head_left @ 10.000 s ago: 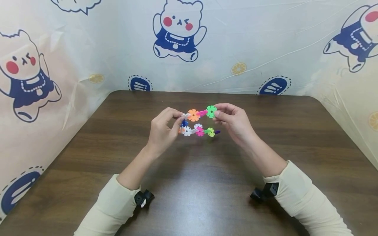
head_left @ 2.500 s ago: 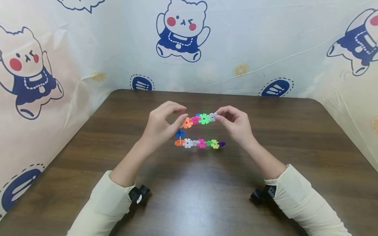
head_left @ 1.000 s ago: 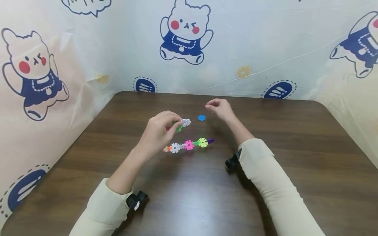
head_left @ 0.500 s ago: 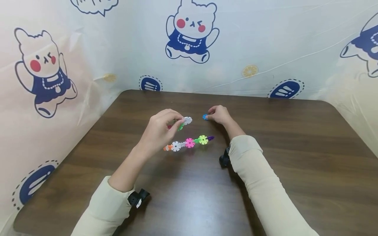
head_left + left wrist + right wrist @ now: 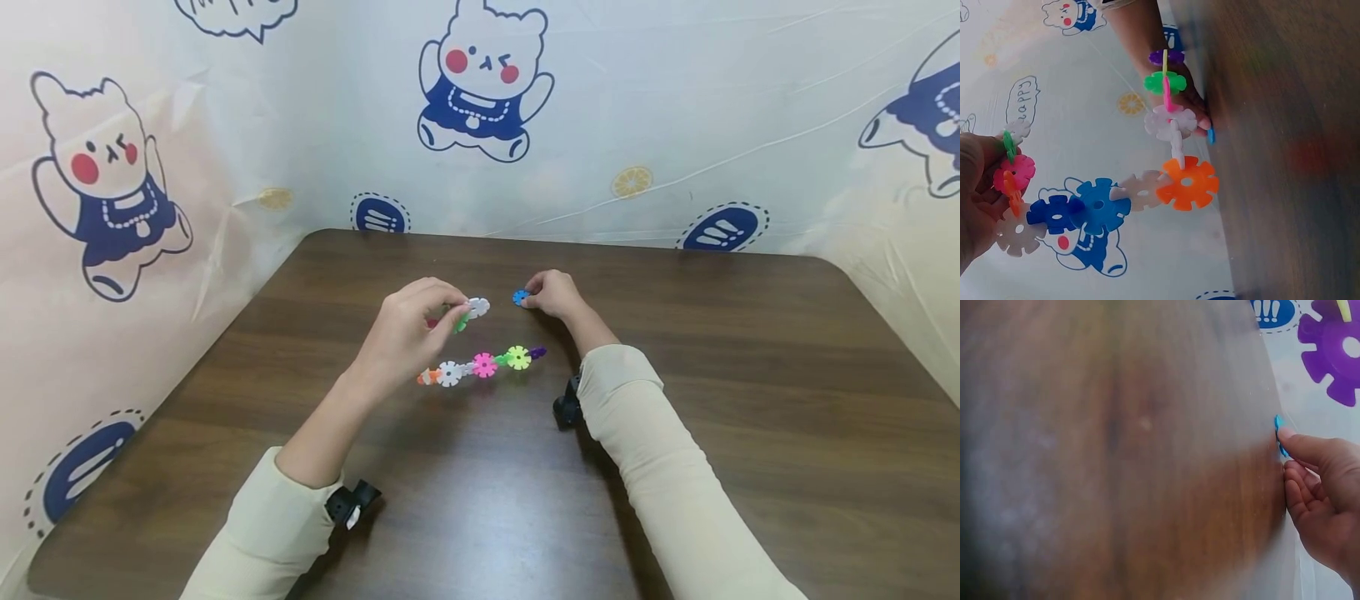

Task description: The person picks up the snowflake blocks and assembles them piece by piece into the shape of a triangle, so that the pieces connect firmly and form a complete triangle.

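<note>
at the centre of the head view, slightly right, the right hand (image 5: 553, 294) lies low on the table (image 5: 750, 375) with its fingertips curled onto a small loose blue disc (image 5: 521, 297). a second ago that disc lay alone on the wood with the hand hovering above and to the right of it; now the fingers touch its right edge. the right wrist view shows the disc (image 5: 1280, 439) edge-on, pinched under a fingertip, so the hand seems to have just got hold of it and has not lifted it.

left of centre, the left hand (image 5: 408, 329) stays raised, fingers closed around one end of a chain of snowflake discs (image 5: 480, 367). white and green pieces (image 5: 468, 312) poke out past its fingertips. the rest of the chain hangs to the lower right of the hand as a row of orange, white, pink, green and purple pieces, unchanged from half a second ago. the left wrist view shows the chain (image 5: 1141, 194) curving out from the palm, with blue, white and orange discs mid-frame.

a few seconds back both hands held the chain together; now only the left does. my reading: the blue piece dropped or was detached, and the right hand is fetching it.

beyond the table, a plastic sheet printed with cartoon bears (image 5: 480, 92) fills the top of the frame.
</note>
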Available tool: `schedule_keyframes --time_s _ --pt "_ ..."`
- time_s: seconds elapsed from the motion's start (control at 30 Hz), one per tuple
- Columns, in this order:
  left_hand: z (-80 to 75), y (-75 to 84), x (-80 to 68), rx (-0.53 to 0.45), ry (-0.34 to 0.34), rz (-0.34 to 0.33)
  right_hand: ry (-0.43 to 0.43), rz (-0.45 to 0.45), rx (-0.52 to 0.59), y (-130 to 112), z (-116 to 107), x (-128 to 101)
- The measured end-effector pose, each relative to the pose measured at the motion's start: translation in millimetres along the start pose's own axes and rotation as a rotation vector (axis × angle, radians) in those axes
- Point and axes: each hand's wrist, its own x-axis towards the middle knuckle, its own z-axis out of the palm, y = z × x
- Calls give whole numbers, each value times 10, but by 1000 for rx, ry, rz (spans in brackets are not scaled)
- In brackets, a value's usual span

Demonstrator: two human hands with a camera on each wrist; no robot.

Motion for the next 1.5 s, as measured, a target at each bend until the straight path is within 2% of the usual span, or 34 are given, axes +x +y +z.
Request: schedule_keyframes --time_s 0.2,0.37,0.47,0.67,0.83,0.93,1.03,1.33,1.5 --pt "14 -8 9 1 -6 -3 70 -29 42 31 -56 -20" --pt "35 -36 19 -10 -9 -7 87 -27 165 59 -144 -89" --pt "48 -44 24 -10 -9 -7 105 -48 197 41 -184 -163" --pt "71 -44 31 -20 -10 -1 150 -161 157 -129 -219 -416" --pt "98 -40 30 -22 -26 -11 164 -246 172 -268 -264 -691" --pt "117 -32 30 -26 -42 -20 172 -268 199 -328 -305 -864" --pt "135 -24 32 -28 -50 -24 177 -276 264 -384 -359 -1024" --pt "184 15 35 -23 -77 -28 138 -290 558 -531 -543 -1390" --pt "207 25 28 -21 -65 -6 91 -248 694 -603 -581 -1512"
